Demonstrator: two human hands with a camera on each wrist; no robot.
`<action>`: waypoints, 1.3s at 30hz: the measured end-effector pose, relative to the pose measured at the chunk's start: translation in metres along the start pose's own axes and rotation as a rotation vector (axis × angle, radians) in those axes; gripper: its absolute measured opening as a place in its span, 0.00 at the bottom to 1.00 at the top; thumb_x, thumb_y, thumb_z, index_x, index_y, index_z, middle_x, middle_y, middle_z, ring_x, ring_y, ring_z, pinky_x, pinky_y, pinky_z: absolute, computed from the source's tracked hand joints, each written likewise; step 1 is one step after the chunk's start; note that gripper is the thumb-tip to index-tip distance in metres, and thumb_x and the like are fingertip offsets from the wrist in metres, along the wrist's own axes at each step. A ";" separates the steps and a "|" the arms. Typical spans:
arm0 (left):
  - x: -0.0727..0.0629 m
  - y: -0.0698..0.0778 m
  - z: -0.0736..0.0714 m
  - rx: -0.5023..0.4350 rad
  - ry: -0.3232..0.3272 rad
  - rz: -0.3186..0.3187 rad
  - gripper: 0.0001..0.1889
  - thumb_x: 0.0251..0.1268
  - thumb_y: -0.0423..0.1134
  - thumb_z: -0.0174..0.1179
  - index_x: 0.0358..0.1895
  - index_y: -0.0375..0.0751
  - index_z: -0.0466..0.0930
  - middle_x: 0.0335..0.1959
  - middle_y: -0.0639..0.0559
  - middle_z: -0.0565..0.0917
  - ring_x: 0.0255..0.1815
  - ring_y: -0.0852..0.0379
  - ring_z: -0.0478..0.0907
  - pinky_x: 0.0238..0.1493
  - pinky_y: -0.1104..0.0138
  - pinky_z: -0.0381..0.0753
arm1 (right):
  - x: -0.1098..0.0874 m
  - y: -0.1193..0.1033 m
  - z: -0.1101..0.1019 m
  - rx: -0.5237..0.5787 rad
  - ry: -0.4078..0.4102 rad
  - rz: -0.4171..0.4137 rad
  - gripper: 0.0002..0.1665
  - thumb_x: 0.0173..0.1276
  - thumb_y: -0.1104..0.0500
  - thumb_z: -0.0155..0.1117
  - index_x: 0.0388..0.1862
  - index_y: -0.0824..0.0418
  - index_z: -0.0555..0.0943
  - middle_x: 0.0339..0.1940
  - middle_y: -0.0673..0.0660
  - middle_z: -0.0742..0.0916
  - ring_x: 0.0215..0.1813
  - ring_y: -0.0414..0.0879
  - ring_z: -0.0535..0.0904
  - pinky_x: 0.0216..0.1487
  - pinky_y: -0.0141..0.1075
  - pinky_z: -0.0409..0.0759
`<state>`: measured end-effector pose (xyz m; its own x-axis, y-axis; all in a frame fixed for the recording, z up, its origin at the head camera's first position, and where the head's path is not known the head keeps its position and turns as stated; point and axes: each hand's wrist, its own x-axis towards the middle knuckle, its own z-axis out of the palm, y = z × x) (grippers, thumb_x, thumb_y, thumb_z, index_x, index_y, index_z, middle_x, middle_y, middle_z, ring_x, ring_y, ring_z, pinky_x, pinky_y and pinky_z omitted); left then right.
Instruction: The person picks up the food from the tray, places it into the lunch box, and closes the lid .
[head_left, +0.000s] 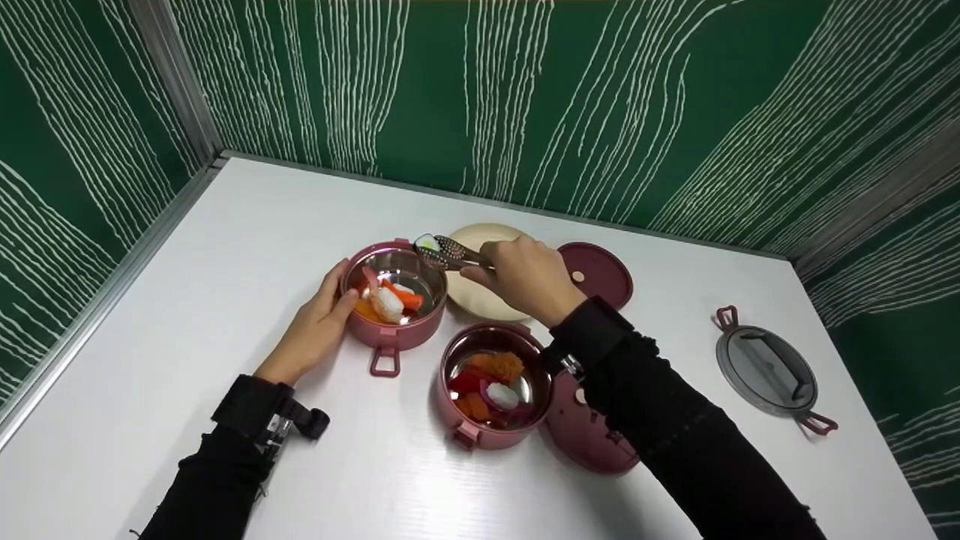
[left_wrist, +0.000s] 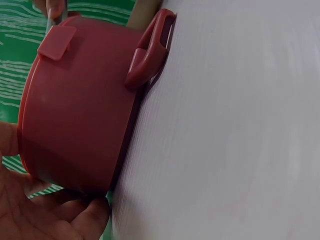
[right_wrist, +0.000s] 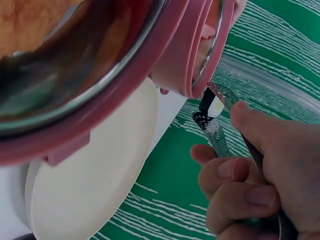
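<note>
My left hand (head_left: 319, 322) grips the left side of a pink pot (head_left: 409, 336), thumb at the rim and fingers round its wall. Orange, red and white sushi pieces (head_left: 387, 304) lie inside this pot. In my right hand (head_left: 529, 274) are perforated metal tongs (head_left: 456, 259), pinching a small sushi roll (right_wrist: 215, 107) with a black wrap and white filling. The tongs' tips overlap the pot's right rim in the head view. In the left wrist view the fingers (left_wrist: 90, 220) press near the base of the pot wall.
A second pink pot (head_left: 487, 439) with food pieces stands nearer the front. Behind it lies a cream plate (head_left: 480, 300), partly hidden by my right hand. A dark red lid (head_left: 611, 277) and a pink lid (head_left: 592, 450) are to the right. A grey lidded pan (head_left: 765, 367) sits farther right.
</note>
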<state>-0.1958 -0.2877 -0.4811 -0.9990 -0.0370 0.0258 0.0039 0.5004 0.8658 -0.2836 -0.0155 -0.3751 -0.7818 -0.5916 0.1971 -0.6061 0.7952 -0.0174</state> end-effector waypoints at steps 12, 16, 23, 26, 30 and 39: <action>0.000 0.002 0.000 0.007 -0.002 -0.015 0.31 0.72 0.55 0.36 0.73 0.54 0.41 0.74 0.46 0.48 0.73 0.44 0.46 0.71 0.49 0.46 | 0.001 -0.014 0.002 -0.059 0.004 -0.040 0.25 0.60 0.33 0.54 0.26 0.52 0.81 0.16 0.50 0.80 0.24 0.50 0.77 0.26 0.44 0.71; -0.001 0.002 0.000 0.004 -0.003 -0.018 0.31 0.71 0.56 0.35 0.73 0.56 0.41 0.74 0.46 0.48 0.73 0.43 0.46 0.71 0.48 0.46 | 0.002 -0.019 0.004 -0.056 -0.030 -0.036 0.24 0.61 0.33 0.54 0.27 0.51 0.81 0.19 0.51 0.83 0.24 0.49 0.78 0.25 0.44 0.72; -0.002 0.001 0.000 -0.012 -0.009 -0.022 0.31 0.71 0.56 0.35 0.73 0.56 0.40 0.74 0.47 0.48 0.73 0.44 0.45 0.71 0.49 0.45 | 0.006 -0.029 0.012 -0.052 -0.077 -0.017 0.24 0.61 0.35 0.55 0.28 0.53 0.81 0.22 0.54 0.83 0.27 0.52 0.79 0.25 0.46 0.74; -0.002 0.001 0.000 -0.016 -0.006 -0.019 0.31 0.71 0.56 0.36 0.73 0.57 0.40 0.74 0.48 0.48 0.73 0.46 0.45 0.71 0.50 0.45 | 0.008 -0.032 0.015 -0.065 -0.105 0.002 0.24 0.60 0.34 0.56 0.26 0.53 0.79 0.23 0.55 0.83 0.28 0.52 0.79 0.24 0.47 0.74; -0.002 0.003 0.000 -0.024 -0.003 -0.018 0.30 0.71 0.55 0.36 0.73 0.57 0.40 0.74 0.50 0.47 0.74 0.48 0.45 0.72 0.51 0.45 | 0.012 -0.036 0.019 -0.073 -0.154 0.031 0.24 0.60 0.34 0.55 0.24 0.52 0.77 0.22 0.53 0.81 0.28 0.50 0.78 0.24 0.46 0.74; -0.002 0.004 -0.001 -0.004 -0.004 -0.030 0.31 0.71 0.56 0.36 0.73 0.58 0.40 0.74 0.49 0.46 0.73 0.46 0.45 0.71 0.50 0.44 | 0.013 -0.039 0.020 -0.081 -0.173 0.046 0.25 0.61 0.33 0.54 0.25 0.53 0.77 0.23 0.53 0.81 0.28 0.49 0.78 0.24 0.46 0.75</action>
<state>-0.1933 -0.2871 -0.4773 -0.9988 -0.0482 -0.0025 -0.0261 0.4956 0.8682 -0.2730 -0.0574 -0.3909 -0.8262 -0.5628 0.0264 -0.5608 0.8260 0.0576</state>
